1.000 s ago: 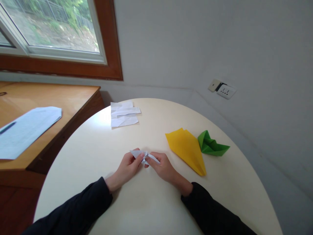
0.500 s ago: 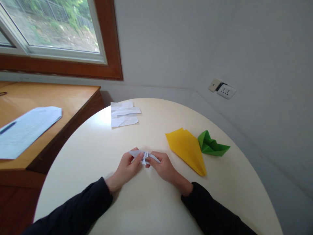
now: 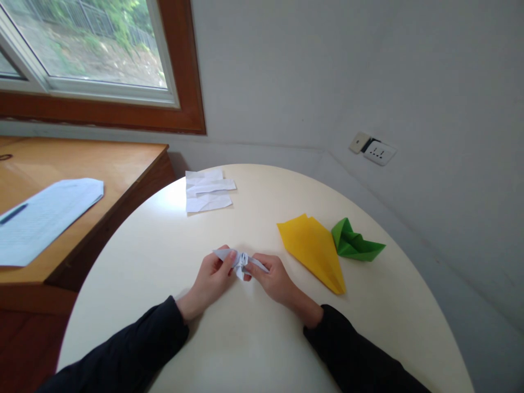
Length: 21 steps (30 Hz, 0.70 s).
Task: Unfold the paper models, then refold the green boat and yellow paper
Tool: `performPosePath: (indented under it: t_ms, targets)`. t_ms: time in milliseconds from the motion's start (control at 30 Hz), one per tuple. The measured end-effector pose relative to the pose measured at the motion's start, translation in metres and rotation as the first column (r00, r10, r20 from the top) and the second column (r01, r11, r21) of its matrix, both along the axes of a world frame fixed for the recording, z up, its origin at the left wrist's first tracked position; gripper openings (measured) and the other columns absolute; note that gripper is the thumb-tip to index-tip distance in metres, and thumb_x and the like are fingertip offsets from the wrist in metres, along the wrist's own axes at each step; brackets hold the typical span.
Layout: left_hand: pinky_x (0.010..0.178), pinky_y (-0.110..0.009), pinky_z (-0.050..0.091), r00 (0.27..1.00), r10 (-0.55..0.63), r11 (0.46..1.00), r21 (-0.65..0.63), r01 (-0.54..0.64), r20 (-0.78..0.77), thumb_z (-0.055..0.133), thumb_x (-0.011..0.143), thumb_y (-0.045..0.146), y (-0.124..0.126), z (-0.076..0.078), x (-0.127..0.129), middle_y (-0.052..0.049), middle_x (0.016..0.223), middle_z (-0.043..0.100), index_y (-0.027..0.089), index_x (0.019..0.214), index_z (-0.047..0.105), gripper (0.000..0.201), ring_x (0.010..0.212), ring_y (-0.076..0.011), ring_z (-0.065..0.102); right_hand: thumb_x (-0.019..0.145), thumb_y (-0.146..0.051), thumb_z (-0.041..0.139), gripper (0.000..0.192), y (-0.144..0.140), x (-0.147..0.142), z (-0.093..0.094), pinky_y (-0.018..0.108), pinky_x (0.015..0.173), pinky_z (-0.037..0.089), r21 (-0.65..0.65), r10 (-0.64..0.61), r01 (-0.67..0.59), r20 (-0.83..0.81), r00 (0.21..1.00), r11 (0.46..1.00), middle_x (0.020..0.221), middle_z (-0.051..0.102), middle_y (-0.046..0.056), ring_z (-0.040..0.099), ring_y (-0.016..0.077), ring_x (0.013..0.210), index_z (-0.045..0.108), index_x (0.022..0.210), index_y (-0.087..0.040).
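Note:
Between my hands is a small folded white paper (image 3: 243,261), with a pointed flap toward each side and a crumpled, layered middle. My left hand (image 3: 213,275) pinches its left part, thumb on top. My right hand (image 3: 271,277) grips the right part, with a pointed flap passing under or beside the thumb. Fingers cover much of the paper's underside. To the right of my right hand lies a yellow folded paper (image 3: 313,248), and touching or close beside it rests a green paper boat (image 3: 355,243).
A round cream table (image 3: 135,262) lies under my hands. White paper sheets and a strip (image 3: 208,202) lie near its far left edge. On a wooden desk (image 3: 131,164) at left are printed papers (image 3: 53,218) with a pen (image 3: 13,214). A wall socket (image 3: 380,153) sits at right.
My left hand has shifted slightly left and its thumb has moved up off the middle. The centre of the white paper is more spread and visible. My right hand has barely moved.

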State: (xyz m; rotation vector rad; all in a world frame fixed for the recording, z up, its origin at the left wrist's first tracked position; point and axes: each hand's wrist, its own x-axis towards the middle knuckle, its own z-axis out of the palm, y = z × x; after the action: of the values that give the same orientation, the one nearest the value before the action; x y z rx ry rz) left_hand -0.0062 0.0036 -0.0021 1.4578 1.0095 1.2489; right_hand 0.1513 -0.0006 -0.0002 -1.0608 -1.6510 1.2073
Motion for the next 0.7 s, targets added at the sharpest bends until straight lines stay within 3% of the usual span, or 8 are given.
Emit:
performPosePath:
  t_ms: [333,700]
  targets:
    - [0.053,-0.026,0.033,0.988,0.021,0.989,-0.145,0.002,0.151,0.058,0.073,0.060,0.0015,0.0029,0.0036,0.004,0.051,0.041,0.019,0.048,0.044,0.050,0.050,-0.0103,0.037,0.080,-0.051,0.054,0.040,0.0000,0.0007,0.0015,0.024,0.055,0.040,0.005,0.004,-0.004,0.025,1.000,1.000,0.058,0.060,0.001,0.052,0.0127,0.057,0.060,0.060,-0.017]
    - [0.055,-0.025,0.035,0.915,-0.078,0.943,-0.268,0.197,0.397,0.063,0.074,0.051,0.0032,0.0041,0.0043,0.005,0.050,0.041,0.018,0.049,0.044,0.045,0.050,-0.0097,0.042,0.079,-0.059,0.050,0.047,0.0008,0.0015,0.0010,0.025,0.057,0.041,0.018,0.024,-0.024,0.011,1.000,1.000,0.060,0.060,0.002,0.053,0.0138,0.058,0.059,0.060,-0.017]
